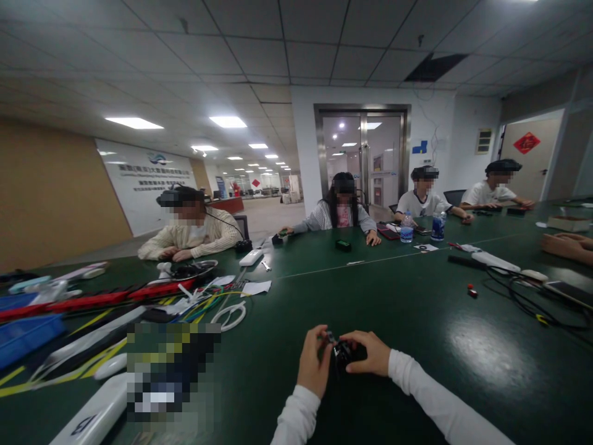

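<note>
Left hand (316, 361): thumb and forefinger curled in, look to be pinching a small grey piece (330, 337).
Right hand (370, 352): thumb and fingers gripping a black item (341, 353) from its right side.
Black item: between the two hands, near side, just right of middle; part hidden by fingers, exact kind too small to tell.
Handling, my call: right grip firm as the anchor, left does the fine moves; light pinch on the grey piece, line it up square, no forcing.
Drop risk, my call: grey piece is tiny, easy to lose; work low over the bare green table (296, 303).
Hands count: 2 own, both busy; 1 black item, 1 grey piece visible.
Red-and-black bit: 1 (471, 290), right, well apart from hands.
White coil: 1 (231, 315), left.
Blue tray: 1 (28, 337), far left edge.
Black cables (514, 296): right side, tangled, no reliable count.
Bottles (406, 227): 2, far right of middle.
Green-lit device: 1 (343, 245), far middle.
Co-workers (199, 228): 4 seated along far side; plus 1 more person's arm (567, 246) at right edge.
Headsets (345, 184): 4, one per seated co-worker.
</note>
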Demonstrator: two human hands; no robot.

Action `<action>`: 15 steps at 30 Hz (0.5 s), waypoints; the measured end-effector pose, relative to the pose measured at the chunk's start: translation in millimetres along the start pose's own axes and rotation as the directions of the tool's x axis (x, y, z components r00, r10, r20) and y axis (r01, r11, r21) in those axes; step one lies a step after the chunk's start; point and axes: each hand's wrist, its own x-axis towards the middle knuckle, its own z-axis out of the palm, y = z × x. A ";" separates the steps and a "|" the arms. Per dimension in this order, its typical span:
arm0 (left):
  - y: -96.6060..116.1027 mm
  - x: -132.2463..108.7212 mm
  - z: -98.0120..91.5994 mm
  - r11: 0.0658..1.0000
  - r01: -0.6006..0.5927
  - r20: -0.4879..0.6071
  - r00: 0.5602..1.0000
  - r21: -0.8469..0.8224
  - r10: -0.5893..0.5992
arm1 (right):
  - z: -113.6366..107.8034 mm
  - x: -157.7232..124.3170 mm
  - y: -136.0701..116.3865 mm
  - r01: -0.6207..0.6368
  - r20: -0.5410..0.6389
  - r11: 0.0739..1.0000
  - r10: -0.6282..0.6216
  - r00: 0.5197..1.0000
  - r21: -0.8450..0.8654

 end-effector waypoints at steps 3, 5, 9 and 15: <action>12.6 -7.6 11.6 0.958 -0.143 0.264 0.962 0.249 0.075 | 2.1 1.8 2.4 0.047 -0.020 0.999 -0.046 0.999 0.020; 15.5 -9.2 13.1 0.914 -0.186 0.357 0.933 0.359 0.050 | 3.7 2.4 4.2 0.057 -0.029 0.997 -0.056 0.998 0.044; 6.0 -4.4 2.2 0.855 -0.179 0.372 0.928 0.487 -0.018 | 7.7 2.7 9.1 0.065 -0.049 0.988 -0.059 0.997 0.142; -27.7 10.5 -60.9 0.786 -0.055 0.178 0.982 0.615 -0.070 | 3.2 -2.7 17.5 0.034 -0.045 0.965 -0.023 0.999 0.260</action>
